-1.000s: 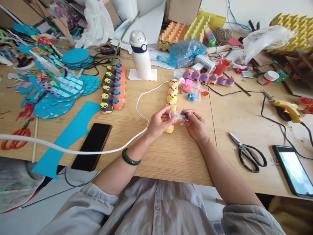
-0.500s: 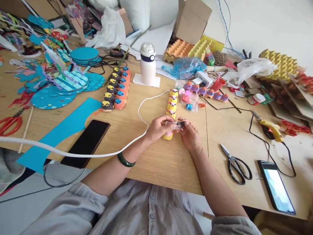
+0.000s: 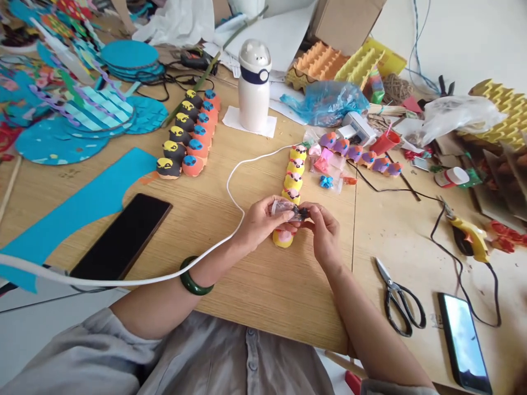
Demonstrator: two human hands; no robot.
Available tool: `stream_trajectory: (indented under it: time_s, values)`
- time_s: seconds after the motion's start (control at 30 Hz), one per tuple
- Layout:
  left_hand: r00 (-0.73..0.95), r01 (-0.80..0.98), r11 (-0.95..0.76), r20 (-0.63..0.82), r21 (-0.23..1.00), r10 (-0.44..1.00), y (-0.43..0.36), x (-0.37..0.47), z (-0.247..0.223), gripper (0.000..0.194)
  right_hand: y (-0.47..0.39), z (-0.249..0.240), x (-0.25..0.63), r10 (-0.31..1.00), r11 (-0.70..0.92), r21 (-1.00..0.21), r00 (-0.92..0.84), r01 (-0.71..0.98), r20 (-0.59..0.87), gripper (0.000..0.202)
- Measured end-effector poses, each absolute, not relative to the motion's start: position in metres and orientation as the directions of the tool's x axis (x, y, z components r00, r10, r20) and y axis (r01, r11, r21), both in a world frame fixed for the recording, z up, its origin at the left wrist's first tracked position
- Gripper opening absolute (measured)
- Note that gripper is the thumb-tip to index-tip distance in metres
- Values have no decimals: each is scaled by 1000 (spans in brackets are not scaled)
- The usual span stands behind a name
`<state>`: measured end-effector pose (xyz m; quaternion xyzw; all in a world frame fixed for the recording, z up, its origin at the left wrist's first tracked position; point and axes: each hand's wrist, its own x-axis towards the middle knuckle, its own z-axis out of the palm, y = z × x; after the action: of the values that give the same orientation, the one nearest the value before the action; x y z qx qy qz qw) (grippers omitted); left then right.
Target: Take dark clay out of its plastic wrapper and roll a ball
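Both hands meet over the wooden table (image 3: 263, 285). My left hand (image 3: 259, 222) pinches a small clear plastic bag (image 3: 282, 207). The fingers of my right hand (image 3: 325, 233) grip the same bag at its right end, where small dark pieces (image 3: 302, 212) show inside. Directly under the hands lies a row of yellow egg-carton figures (image 3: 293, 178) with pink and black faces; its near end (image 3: 283, 238) pokes out below my fingers. A green bangle (image 3: 193, 280) circles my left wrist.
A white cable (image 3: 230, 186) loops across the table past my left hand. A black phone (image 3: 121, 236) lies left, black scissors (image 3: 397, 299) and a lit phone (image 3: 463, 340) right. Black-and-orange figure rows (image 3: 187, 134), a white bottle (image 3: 254, 85), a purple figure row (image 3: 358, 153), a glue gun (image 3: 469, 236).
The view has shifted with my head, so everything sits a little further right and lower. Both hands stay together on the small plastic bag, fingers working slightly at it.
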<state>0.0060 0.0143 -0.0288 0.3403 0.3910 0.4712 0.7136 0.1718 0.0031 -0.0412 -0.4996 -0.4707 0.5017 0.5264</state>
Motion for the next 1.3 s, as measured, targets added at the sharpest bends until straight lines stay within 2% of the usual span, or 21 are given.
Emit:
stream_trajectory:
  time_s: [0.1, 0.27, 0.4, 0.5, 0.6, 0.7, 0.77, 0.87, 0.97, 1.03, 1.1, 1.2, 1.3]
  values:
    - [263, -356, 319, -233, 878, 936, 14, 5, -33, 36, -2, -50, 174, 998, 17, -996, 66, -85, 11, 36]
    - [232, -73, 126, -106, 989, 967, 7, 2, -32, 26, -7, -63, 180, 977, 187, -982, 102, 25, 188, 10]
    - [267, 122, -53, 19, 991, 964, 1, 2, -27, 25, -4, -66, 185, 971, 154, -987, 191, -34, 145, 8]
    - [233, 223, -114, 61, 968, 971, 1, 1, -23, 23, -4, -67, 187, 971, 123, -988, 216, -99, 99, 9]
    - [142, 271, -115, 79, 956, 987, 5, -3, -19, 21, -8, -64, 183, 995, 66, -986, 79, -151, 54, 6]
    - [63, 299, -125, 111, 946, 992, 10, -8, -17, 20, -10, -59, 174, 993, -41, -965, -116, -258, -11, 8]
    - [20, 304, -124, 124, 944, 992, 12, -10, -16, 19, -8, -56, 169, 983, -89, -936, -184, -341, -26, 11]
    - [-17, 194, -94, 99, 977, 995, 14, -12, -14, 20, -4, -53, 168, 989, -107, -900, -136, -422, -54, 10]
    - [64, -117, 55, -48, 992, 997, 11, -7, -10, 27, -4, -50, 175, 996, -11, -925, 81, -379, -45, 8]
    - [178, -298, 224, -176, 928, 968, 6, 1, -10, 31, -6, -47, 182, 969, 94, -961, 244, -259, 29, 6]
    - [292, -393, 367, -264, 843, 919, 0, 9, -13, 31, -9, -43, 188, 940, 156, -984, 321, -90, 119, 6]
    - [385, -465, 472, -309, 749, 870, -7, 20, -20, 29, -12, -36, 192, 940, 175, -976, 273, 130, 205, 9]
    - [379, -486, 490, -330, 724, 865, -11, 23, -25, 29, -15, -27, 192, 946, 180, -958, 228, 223, 231, 13]
